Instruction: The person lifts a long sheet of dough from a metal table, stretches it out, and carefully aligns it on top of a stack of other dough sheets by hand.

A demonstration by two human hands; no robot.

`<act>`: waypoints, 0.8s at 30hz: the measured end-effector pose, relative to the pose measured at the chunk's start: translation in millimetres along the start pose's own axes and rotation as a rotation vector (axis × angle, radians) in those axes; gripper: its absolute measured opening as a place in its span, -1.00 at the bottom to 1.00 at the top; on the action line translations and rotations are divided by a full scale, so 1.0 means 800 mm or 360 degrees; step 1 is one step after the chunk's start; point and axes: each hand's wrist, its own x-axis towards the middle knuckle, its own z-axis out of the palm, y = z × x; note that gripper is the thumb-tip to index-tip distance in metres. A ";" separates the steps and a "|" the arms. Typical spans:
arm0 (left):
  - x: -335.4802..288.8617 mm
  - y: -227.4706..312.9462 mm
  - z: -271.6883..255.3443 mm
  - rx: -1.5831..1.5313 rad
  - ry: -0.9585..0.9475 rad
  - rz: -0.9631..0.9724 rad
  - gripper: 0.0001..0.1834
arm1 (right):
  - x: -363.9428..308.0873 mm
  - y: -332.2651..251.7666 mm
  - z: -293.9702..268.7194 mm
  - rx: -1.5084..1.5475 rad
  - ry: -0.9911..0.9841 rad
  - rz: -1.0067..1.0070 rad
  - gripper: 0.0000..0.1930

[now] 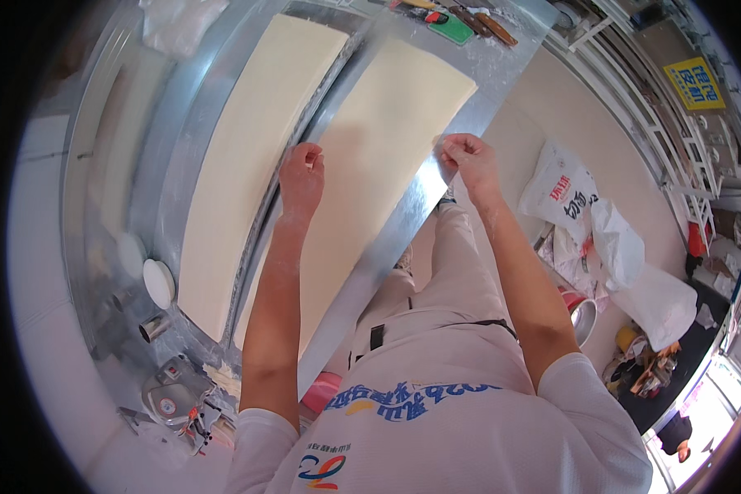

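Two long, pale dough sheets lie side by side on a metal worktable (198, 107). The far-left sheet (251, 140) is narrow, and a dark gap parts it from the nearer sheet (379, 140). My left hand (302, 183) is over the nearer sheet's left edge, its fingers curled together. By that sheet's right edge, at the table's rim, my right hand (473, 167) has thumb and fingers pinched together. Whether either pinch has the dough's edge in it is too small to tell. A soft shadow falls on the dough between my hands.
At the far end lie a green scraper (453, 30) and wooden-handled tools (497, 30). A white round lid or dish (158, 284) and a metal cup (153, 328) stand at left. White sacks (561, 191) and a metal bowl (583, 319) are on the right. Another person (675, 436) appears far off.
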 end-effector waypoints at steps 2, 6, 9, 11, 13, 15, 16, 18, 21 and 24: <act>0.055 0.026 0.027 0.0019 -0.0037 0.0034 -0.83 | 0.052 -0.013 -0.016 -0.0375 0.0179 -0.0309 -0.80; 0.153 0.084 0.086 0.0162 -0.0188 0.0332 -0.80 | 0.121 -0.043 -0.031 -0.0918 0.0397 -0.0635 -0.75; 0.220 0.123 0.133 0.0269 -0.0301 0.0592 -0.74 | 0.160 -0.061 -0.033 -0.1143 0.0419 -0.0866 -0.72; 0.243 0.135 0.162 0.0319 -0.0387 0.0713 -0.71 | 0.173 -0.058 -0.036 -0.1185 0.0400 -0.0927 -0.71; 0.261 0.141 0.179 0.0379 -0.0461 0.0812 -0.70 | 0.182 -0.057 -0.038 -0.1249 0.0380 -0.0947 -0.71; 0.274 0.142 0.187 0.0457 -0.0451 0.0750 -0.74 | 0.187 -0.056 -0.040 -0.1315 0.0372 -0.0995 -0.73; 0.278 0.141 0.190 0.0497 -0.0440 0.0723 -0.76 | 0.190 -0.057 -0.040 -0.1348 0.0379 -0.1036 -0.74; 0.273 0.142 0.200 0.0171 -0.0451 0.0211 -0.83 | 0.190 -0.058 -0.040 -0.1384 0.0372 -0.1082 -0.77; 0.265 0.125 0.209 -0.0227 -0.0477 -0.0299 -0.72 | 0.185 -0.067 -0.033 -0.1367 0.0339 -0.1133 -0.80; 0.276 0.167 0.225 -0.0326 -0.0766 -0.0868 -0.45 | 0.186 -0.071 -0.043 -0.1408 0.0303 -0.1174 -0.80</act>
